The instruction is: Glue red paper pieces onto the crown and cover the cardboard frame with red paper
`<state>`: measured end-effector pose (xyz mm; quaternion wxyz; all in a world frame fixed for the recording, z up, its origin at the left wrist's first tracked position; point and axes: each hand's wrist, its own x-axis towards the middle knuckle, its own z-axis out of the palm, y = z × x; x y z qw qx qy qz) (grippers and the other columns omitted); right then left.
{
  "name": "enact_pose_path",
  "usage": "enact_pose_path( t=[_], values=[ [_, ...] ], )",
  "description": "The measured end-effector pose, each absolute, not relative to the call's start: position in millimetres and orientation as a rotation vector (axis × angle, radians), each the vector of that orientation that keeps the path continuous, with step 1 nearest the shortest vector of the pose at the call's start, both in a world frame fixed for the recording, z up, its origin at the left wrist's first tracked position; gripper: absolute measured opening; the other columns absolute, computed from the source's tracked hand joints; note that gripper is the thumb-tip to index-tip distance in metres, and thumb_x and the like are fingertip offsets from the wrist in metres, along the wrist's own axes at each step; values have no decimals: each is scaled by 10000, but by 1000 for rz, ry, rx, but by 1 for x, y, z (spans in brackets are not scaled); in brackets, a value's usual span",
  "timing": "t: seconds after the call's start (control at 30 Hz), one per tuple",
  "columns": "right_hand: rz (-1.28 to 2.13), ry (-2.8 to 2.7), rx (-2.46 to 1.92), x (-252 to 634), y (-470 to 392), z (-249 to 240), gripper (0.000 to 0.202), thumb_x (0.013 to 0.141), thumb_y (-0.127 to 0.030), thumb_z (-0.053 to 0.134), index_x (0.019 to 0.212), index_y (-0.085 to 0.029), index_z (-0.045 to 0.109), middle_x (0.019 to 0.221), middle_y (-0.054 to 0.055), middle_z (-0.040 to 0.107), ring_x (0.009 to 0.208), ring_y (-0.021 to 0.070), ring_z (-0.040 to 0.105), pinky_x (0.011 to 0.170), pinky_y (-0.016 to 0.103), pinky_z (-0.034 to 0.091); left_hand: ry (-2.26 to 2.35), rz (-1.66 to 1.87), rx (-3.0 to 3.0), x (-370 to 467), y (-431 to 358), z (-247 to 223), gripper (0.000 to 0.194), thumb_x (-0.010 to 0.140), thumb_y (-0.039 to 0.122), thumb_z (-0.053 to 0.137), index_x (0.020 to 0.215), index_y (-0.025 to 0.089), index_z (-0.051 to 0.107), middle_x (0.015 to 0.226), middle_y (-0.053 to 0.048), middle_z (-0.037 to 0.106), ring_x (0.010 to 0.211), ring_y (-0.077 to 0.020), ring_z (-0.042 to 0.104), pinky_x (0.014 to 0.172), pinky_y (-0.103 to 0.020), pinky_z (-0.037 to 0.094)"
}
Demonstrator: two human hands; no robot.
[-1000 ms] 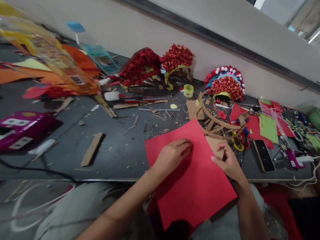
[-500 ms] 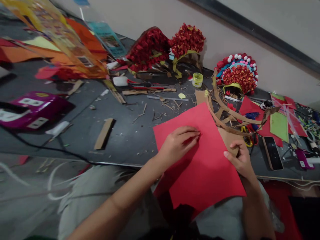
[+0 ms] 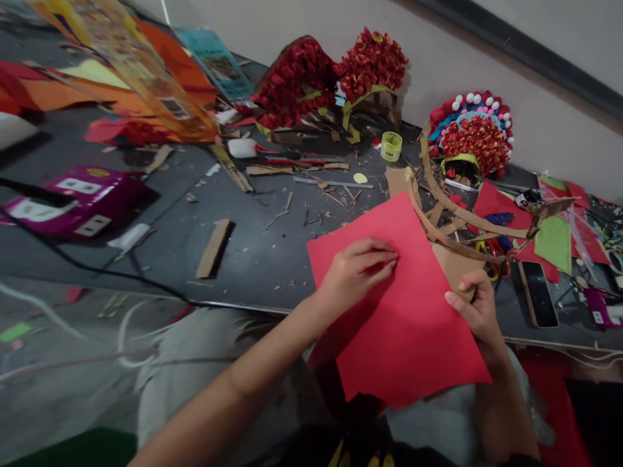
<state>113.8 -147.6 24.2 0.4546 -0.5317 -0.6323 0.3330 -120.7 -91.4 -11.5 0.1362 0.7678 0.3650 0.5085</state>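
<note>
A red sheet [image 3: 409,324] of paper or thin foam slants from the table's edge down over my lap. My left hand [image 3: 357,269] rests on its upper part, fingertips pinched together against the surface; whatever is between them is too small to make out. At the sheet's right edge my right hand [image 3: 474,305] is closed, thumb on the front and fingers curled behind. A piece of brown cardboard [image 3: 452,263] shows beside that hand, partly under the sheet. Just beyond lies a curved cardboard band frame [image 3: 467,224].
Headdresses covered in red petals [image 3: 372,68] stand along the wall, one edged with white balls [image 3: 470,139]. A yellow-green jar [image 3: 390,147], a cardboard strip [image 3: 214,248], a purple power strip [image 3: 82,201], a phone [image 3: 538,295] and scraps lie on the dark table [image 3: 263,253].
The whole view has shifted, so most things appear a little farther right. My hands keep the same hold and pose on the red sheet.
</note>
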Motion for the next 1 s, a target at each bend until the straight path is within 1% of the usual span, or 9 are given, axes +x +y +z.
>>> enact_pose_path(
  t=[0.1, 0.2, 0.4, 0.57, 0.7, 0.9, 1.0],
  values=[
    [823, -1518, -1284, 113, -148, 24, 194, 745, -241, 657, 751, -240, 462, 667, -67, 422, 570, 93, 358, 550, 244, 281, 1070, 1531, 2281, -121, -92, -12, 137, 887, 181, 576, 843, 150, 702, 852, -76, 700, 789, -139, 673, 710, -237, 568],
    [834, -1495, -1274, 113, -148, 24, 212, 739, -240, 662, 744, -241, 450, 633, -75, 378, 539, 88, 327, 523, 243, 256, 1049, 1547, 2244, -123, -92, -8, 132, 886, 170, 579, 860, 143, 705, 868, -83, 700, 807, -142, 674, 735, -246, 570],
    [908, -1431, -1324, 112, -150, 28, 233, 747, -263, 653, 744, -246, 421, 608, -84, 315, 505, 87, 265, 497, 247, 217, 1033, 1481, 2181, -123, -93, -1, 116, 870, 233, 636, 883, 154, 718, 872, -76, 700, 802, -144, 674, 735, -257, 573],
    [850, -1437, -1337, 113, -149, 25, 277, 724, -296, 669, 722, -239, 398, 632, -75, 340, 545, 92, 303, 536, 246, 261, 1031, 1486, 2204, -120, -93, -8, 141, 894, 213, 596, 874, 145, 718, 864, -81, 703, 798, -141, 677, 722, -247, 577],
    [804, -1468, -1336, 113, -148, 21, 274, 723, -301, 668, 719, -238, 402, 634, -71, 330, 556, 95, 311, 543, 248, 264, 1036, 1502, 2237, -120, -93, -9, 155, 904, 193, 572, 862, 146, 714, 858, -75, 707, 781, -132, 677, 709, -235, 578],
    [795, -1454, -1364, 113, -150, 20, 251, 737, -290, 643, 723, -239, 398, 646, -67, 321, 556, 98, 318, 557, 264, 287, 1009, 1464, 2193, -122, -91, -7, 154, 900, 259, 597, 883, 170, 722, 883, -70, 707, 811, -142, 681, 746, -257, 578],
    [841, -1445, -1346, 114, -150, 19, 259, 737, -285, 645, 722, -240, 391, 639, -68, 313, 555, 100, 323, 559, 266, 290, 997, 1461, 2193, -122, -90, -10, 149, 903, 248, 595, 878, 167, 718, 872, -69, 704, 797, -136, 676, 730, -247, 572]
  ],
)
